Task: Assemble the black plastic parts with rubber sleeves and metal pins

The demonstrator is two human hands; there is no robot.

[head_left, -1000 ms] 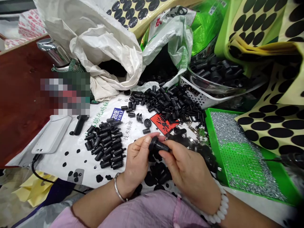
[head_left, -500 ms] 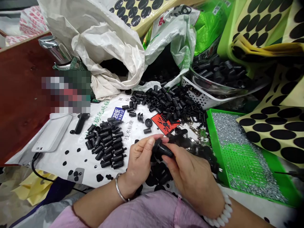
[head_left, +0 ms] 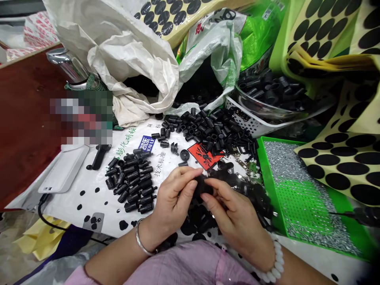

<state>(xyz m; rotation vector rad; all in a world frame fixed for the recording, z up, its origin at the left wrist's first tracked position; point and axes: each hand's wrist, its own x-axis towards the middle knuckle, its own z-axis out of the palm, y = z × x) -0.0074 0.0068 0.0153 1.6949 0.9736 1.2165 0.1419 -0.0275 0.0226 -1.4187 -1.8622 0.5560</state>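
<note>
Between my two hands is a dark, rounded black plastic part (head_left: pixel 203 187), largely covered by the fingers. My left hand (head_left: pixel 173 194) pinches it from the left with thumb and forefinger. From the other side, the thumb and fingertips of my right hand (head_left: pixel 234 208) close on it. A pile of black plastic pieces (head_left: pixel 202 217) lies under the hands. Left of them, black cylindrical plastic housings (head_left: pixel 135 180) lie grouped in rough rows. Beyond the hands, a round slotted black piece (head_left: pixel 184 154) rests near a heap of short black tubes (head_left: pixel 204 126).
On the right, a green tray (head_left: pixel 270 188) holds many small silvery screws (head_left: pixel 279 158). Behind it stands a white perforated basket (head_left: pixel 252 123) under a clear bowl of black tubes (head_left: pixel 273 93). Open sacks (head_left: pixel 133 59) line the back. A white power bank (head_left: pixel 63 168) with a cable lies left.
The black part has turned between my fingers: its tapered end pointed right before and is now mostly hidden. My left fingers have shifted further over it.
</note>
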